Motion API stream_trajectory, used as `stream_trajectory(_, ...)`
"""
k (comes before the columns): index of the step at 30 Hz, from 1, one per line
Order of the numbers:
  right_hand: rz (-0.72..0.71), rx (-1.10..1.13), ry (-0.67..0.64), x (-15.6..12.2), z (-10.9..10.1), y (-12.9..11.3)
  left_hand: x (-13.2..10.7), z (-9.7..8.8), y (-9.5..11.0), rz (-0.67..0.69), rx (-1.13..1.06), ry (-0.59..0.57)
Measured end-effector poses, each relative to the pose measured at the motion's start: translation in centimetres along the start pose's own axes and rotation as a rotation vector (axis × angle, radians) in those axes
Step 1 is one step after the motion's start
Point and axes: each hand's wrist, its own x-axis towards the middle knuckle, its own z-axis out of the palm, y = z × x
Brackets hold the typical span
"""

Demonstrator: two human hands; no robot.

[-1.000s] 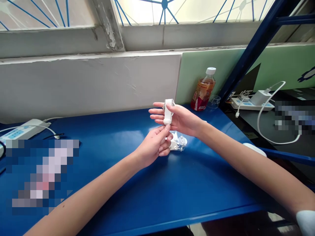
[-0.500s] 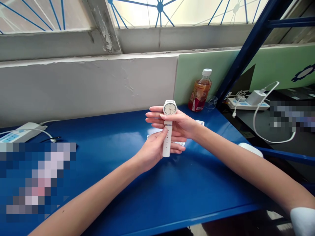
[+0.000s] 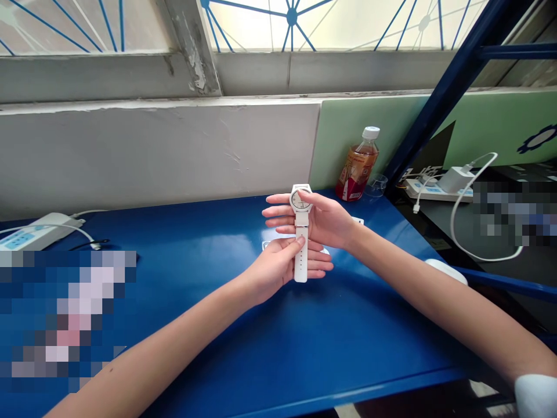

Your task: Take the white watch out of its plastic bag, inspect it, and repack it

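A white wristwatch [image 3: 301, 218] is held up above the blue desk, its round face toward me and its perforated strap hanging down. My right hand [image 3: 324, 219] supports the upper part, with the thumb lying across the dial and the fingers stretched out behind. Lower down, my left hand [image 3: 278, 261] pinches the strap between its thumb and the fingers behind it. Partly hidden behind my hands, something white and flat lies on the desk; its kind cannot be made out.
The blue desk [image 3: 209, 348] meets a wall. At the back right stands a drink bottle [image 3: 357, 165] beside a small clear plastic piece [image 3: 376, 185]. White power strips lie left [image 3: 43, 231] and right [image 3: 435, 190], with cables. A blue metal post [image 3: 435, 116] rises at right.
My right thumb has moved up from below the watch's dial onto it. The left hand keeps its hold on the strap. The whole view has shifted slightly.
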Motion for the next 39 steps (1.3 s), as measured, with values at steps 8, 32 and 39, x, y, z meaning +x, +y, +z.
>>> stream_trajectory(8,0.025,0.002,-0.024,0.1,-0.2,0.1,0.0,-0.3,0.0,-0.027,0.033,0.032)
stream_trajectory(32,-0.274,-0.564,0.149,-0.5,0.8,-1.0,-0.6,-0.2,0.3,0.084,-0.019,-0.014)
stream_trajectory(39,-0.243,-0.645,0.087,-0.5,0.3,0.2,-0.5,-0.2,0.0,0.149,0.053,-0.020)
